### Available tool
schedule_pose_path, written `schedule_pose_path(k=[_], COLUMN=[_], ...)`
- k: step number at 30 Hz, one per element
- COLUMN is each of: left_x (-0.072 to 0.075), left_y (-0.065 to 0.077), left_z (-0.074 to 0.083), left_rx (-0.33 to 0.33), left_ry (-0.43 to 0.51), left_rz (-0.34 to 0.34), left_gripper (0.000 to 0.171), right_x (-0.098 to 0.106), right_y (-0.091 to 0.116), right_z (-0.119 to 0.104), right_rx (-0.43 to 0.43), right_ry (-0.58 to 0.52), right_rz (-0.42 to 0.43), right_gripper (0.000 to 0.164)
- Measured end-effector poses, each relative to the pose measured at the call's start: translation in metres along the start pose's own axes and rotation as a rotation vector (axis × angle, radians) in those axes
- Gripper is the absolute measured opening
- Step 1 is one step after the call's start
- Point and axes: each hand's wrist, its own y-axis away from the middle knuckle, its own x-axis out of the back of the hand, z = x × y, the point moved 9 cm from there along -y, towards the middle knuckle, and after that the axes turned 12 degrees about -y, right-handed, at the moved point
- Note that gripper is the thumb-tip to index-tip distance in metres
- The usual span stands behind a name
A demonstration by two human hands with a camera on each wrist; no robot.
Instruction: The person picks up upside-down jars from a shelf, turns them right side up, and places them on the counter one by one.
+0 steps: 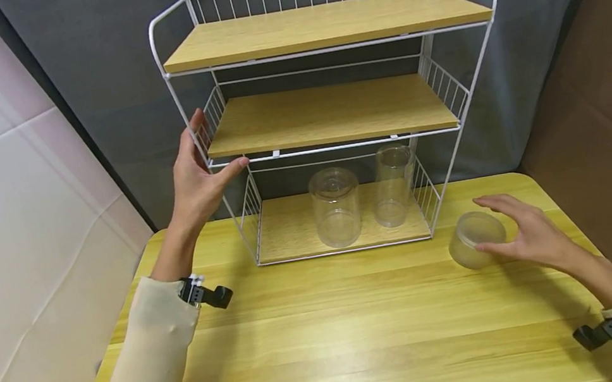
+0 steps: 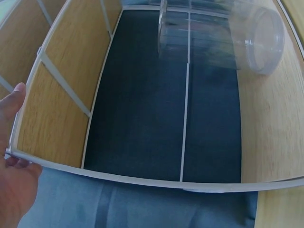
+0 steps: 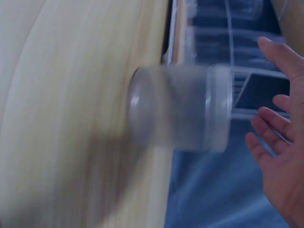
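Note:
My left hand [image 1: 195, 182] grips the left post of a white wire shelf rack [image 1: 334, 144] at its middle tier, thumb along the front rail and fingers behind the post. In the left wrist view that hand [image 2: 19, 190] holds the rack's edge at the far left. A short clear jar with a cloudy top [image 1: 475, 240] stands on the table, right of the rack. Around its right side my right hand [image 1: 535, 233] spreads with thumb and fingers apart. The right wrist view has the jar [image 3: 175, 109] blurred, with a gap between it and the hand [image 3: 285, 137].
On the rack's bottom board stand a wide clear jar [image 1: 337, 209] and a taller, narrower clear jar [image 1: 393, 186]. Above are the wooden middle board [image 1: 330, 111] and top board [image 1: 320, 23]. The table [image 1: 334, 327] reaches a brown panel [image 1: 597, 85] at right.

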Motion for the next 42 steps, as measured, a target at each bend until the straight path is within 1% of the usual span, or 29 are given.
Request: schedule_pose_path(k=[4,8,13,18,23,29,35,38,42], left_x=[0.0,0.001,0.001,0.0,0.0,0.002,0.0,0.0,0.0], left_y=[0.001,0.001,0.001,0.001,0.001,0.001,0.001,0.001,0.002], left_z=[0.001,0.002,0.001,-0.001,0.0,0.002,0.0,0.001,0.002], left_rx=[-0.008,-0.017,-0.011,-0.006,-0.009,-0.018,-0.002,-0.003,-0.007], left_ry=[0.005,0.002,-0.013,-0.018,-0.019,-0.018,-0.028,-0.034,-0.033], left_rz=[0.002,0.005,0.004,0.004,0.001,0.007,0.007,0.007,0.008], left_gripper=[0.102,0.102,0.101,0.101,0.101,0.101,0.099,0.098,0.098], right_x=[0.005,0.001,-0.012,-0.026,-0.04,-0.067,-0.101,-0.115,-0.128], right_y=[-0.006,-0.015,-0.026,-0.037,-0.048,-0.065,-0.082,-0.089,-0.099], right_z=[-0.025,-0.049,-0.067,-0.078,-0.083,-0.087,-0.086,-0.085,-0.085], right_rx=[0.065,0.1,0.09,0.04,-0.014,-0.083,-0.222,-0.271,-0.306], right_ry=[-0.049,-0.099,-0.171,-0.225,-0.301,-0.374,-0.447,-0.443,-0.415], right_rz=[0.055,0.069,0.064,0.059,0.068,0.042,-0.023,-0.026,0.003], right_gripper=[0.09,0.092,0.095,0.094,0.093,0.09,0.097,0.102,0.105])
